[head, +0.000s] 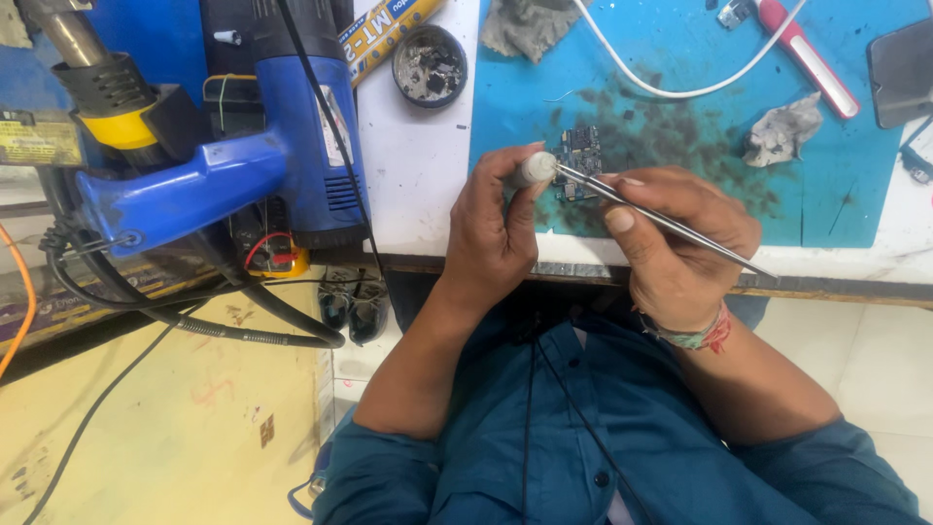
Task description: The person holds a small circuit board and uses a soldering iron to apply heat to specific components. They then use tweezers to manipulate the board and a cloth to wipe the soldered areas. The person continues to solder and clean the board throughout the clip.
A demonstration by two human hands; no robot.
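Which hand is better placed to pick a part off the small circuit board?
The right hand, probably. It holds the metal tweezers, and their tips already reach the circuit board. The left hand holds a grey-tipped tool beside the board.

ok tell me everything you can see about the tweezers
The tweezers are thin, straight and silver, metal by the look, with fine pointed tips. The right hand pinches them between thumb and fingers, so they lie slanted from lower right up to upper left. Their tips meet the small grey cylinder held in the left hand, just over the little circuit board on the blue mat. The rear end sticks out past the right hand, over the table edge.
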